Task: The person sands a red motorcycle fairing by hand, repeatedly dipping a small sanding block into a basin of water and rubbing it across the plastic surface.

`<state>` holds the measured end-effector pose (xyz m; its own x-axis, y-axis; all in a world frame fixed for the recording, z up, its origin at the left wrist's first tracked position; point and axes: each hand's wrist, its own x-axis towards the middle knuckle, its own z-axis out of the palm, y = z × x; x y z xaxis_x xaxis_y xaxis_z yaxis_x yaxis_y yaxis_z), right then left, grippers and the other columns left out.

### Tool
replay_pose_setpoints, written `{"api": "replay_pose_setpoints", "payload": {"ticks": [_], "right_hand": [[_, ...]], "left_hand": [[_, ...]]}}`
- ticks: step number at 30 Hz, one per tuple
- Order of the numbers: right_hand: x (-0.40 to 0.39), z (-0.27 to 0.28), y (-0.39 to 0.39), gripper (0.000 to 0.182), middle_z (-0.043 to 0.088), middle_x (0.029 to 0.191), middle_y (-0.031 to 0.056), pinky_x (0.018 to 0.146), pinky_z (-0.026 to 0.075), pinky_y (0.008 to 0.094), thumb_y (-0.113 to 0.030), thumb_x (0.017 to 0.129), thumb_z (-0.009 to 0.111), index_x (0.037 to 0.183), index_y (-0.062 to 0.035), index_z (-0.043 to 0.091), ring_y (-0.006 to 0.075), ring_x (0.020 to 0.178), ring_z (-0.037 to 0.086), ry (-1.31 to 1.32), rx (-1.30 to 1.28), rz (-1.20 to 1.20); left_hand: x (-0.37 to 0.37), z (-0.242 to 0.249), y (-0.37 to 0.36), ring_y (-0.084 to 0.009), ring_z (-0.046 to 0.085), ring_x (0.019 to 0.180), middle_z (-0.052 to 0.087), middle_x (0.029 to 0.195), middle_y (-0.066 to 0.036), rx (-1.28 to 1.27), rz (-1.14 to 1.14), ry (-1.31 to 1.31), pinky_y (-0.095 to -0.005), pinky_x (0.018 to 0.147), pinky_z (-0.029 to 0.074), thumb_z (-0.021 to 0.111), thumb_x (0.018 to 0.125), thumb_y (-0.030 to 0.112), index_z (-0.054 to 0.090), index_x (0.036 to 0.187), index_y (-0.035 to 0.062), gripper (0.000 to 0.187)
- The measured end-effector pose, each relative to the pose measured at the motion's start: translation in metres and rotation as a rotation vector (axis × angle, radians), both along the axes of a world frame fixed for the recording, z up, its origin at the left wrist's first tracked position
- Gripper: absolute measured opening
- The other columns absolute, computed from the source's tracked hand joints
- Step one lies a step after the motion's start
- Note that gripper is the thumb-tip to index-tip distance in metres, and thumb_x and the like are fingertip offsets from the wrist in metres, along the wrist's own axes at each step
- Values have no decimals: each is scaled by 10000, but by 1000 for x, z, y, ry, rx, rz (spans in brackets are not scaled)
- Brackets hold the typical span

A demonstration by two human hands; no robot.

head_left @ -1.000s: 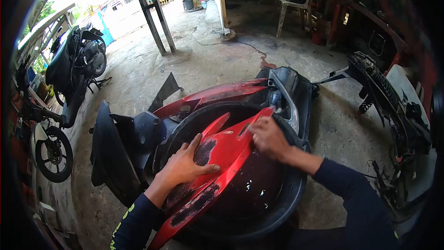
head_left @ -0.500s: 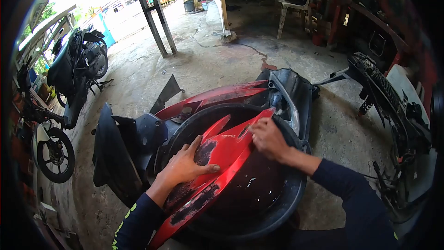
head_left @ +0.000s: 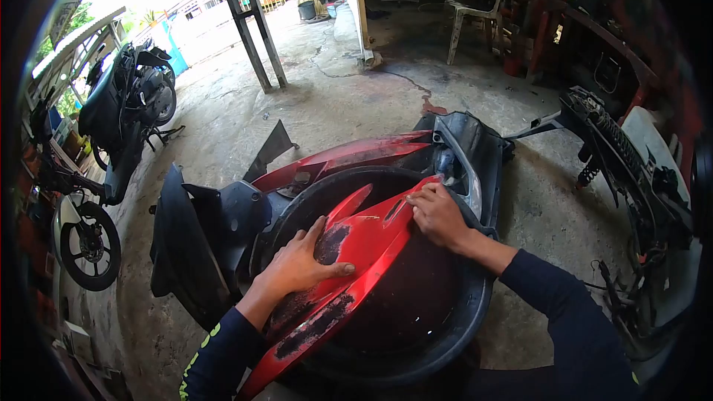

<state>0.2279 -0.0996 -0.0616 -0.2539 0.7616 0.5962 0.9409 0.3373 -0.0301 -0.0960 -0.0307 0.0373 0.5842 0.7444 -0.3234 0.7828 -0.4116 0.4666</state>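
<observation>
A red motorcycle fairing panel with dark, worn patches lies slantwise across a round black basin of dark liquid. My left hand grips the panel's middle, its thumb over the red face and its fingers toward the far edge. Near the panel's upper right tip, my right hand presses on the surface with bent, closed fingers. Whatever those fingers may hold is hidden. Just left of them, a narrow dark slot shows in the panel.
Behind the basin lies another red panel, next to dark grey plastic parts. A motorcycle stands at left. A stripped frame is at right. A plastic chair stands farther back, and a metal post rises from the concrete floor.
My right hand has shifted slightly right and down along the panel's tip, uncovering more of the slot. My left hand stays in place. Fewer glints show on the liquid.
</observation>
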Motion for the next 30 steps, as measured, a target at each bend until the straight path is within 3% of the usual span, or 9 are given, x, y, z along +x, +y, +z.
{"api": "replay_pose_setpoints", "payload": {"ticks": [5, 8, 12, 16, 20, 23, 24, 28, 30], "right_hand": [[-45, 17, -32, 291, 707, 1188, 148, 1033, 469, 458, -94, 910, 603, 1160, 10, 712, 342, 1137, 595, 166, -40, 215], [-12, 0, -6, 332, 705, 1192, 136, 1077, 465, 452, -105, 873, 660, 1182, 5, 711, 348, 1165, 594, 164, -144, -42], [-62, 24, -36, 297, 706, 1182, 140, 1024, 479, 451, -90, 881, 633, 1147, 14, 714, 341, 1124, 592, 198, -45, 207], [-13, 16, -3, 327, 705, 1164, 126, 1068, 474, 432, -104, 849, 689, 1159, -3, 718, 320, 1142, 599, 16, -126, -33], [-70, 26, -39, 280, 713, 1109, 129, 1025, 472, 443, -89, 894, 625, 1138, 14, 718, 331, 1063, 601, 196, -73, 220], [-12, 15, -11, 286, 714, 1121, 126, 1057, 466, 444, -75, 877, 655, 1142, 10, 721, 330, 1105, 605, -85, -156, -10], [-10, 19, -1, 276, 705, 1063, 116, 1003, 467, 419, -133, 825, 688, 1060, 11, 713, 293, 1043, 633, 29, -11, -57], [-67, 26, -37, 263, 699, 1081, 125, 989, 475, 438, -112, 851, 660, 1075, 21, 703, 318, 1027, 619, 184, 29, 232], [-39, 18, -24, 273, 698, 1096, 129, 993, 475, 439, -115, 847, 666, 1082, 20, 704, 318, 1032, 617, 137, 18, 153]], "left_hand": [[-1, -7, 3, -493, 508, 1369, 465, 1490, -353, 42, -3, 7, -505, 1164, 393, 756, 639, 849, 259, 1639, 57, 1370], [-4, -10, 6, -495, 491, 1386, 442, 1506, -370, 26, 1, -2, -506, 1173, 383, 757, 635, 851, 257, 1637, 49, 1378], [-2, -6, 5, -495, 468, 1407, 417, 1523, -383, 10, 3, 24, -501, 1182, 375, 757, 629, 855, 252, 1636, 39, 1391], [-4, -10, 6, -494, 484, 1391, 439, 1506, -374, 56, 6, 10, -501, 1171, 387, 757, 625, 859, 251, 1634, 28, 1401], [-2, -6, 7, -483, 498, 1381, 450, 1496, -370, 48, 5, 5, -494, 1159, 401, 755, 626, 861, 262, 1623, 2, 1405], [-3, -7, 6, -476, 498, 1384, 448, 1497, -371, 61, 8, 6, -489, 1158, 403, 756, 623, 861, 268, 1614, -19, 1413], [-3, -7, 6, -473, 494, 1389, 447, 1498, -371, 45, 13, -15, -488, 1159, 402, 759, 621, 860, 270, 1610, -30, 1418], [-1, -9, 8, -471, 480, 1402, 443, 1503, -371, 20, 6, 1, -490, 1165, 397, 764, 611, 861, 268, 1600, -56, 1437], [-5, -14, 9, -466, 467, 1415, 438, 1510, -369, 99, 17, 12, -491, 1171, 393, 766, 606, 863, 280, 1588, -73, 1441]]}}
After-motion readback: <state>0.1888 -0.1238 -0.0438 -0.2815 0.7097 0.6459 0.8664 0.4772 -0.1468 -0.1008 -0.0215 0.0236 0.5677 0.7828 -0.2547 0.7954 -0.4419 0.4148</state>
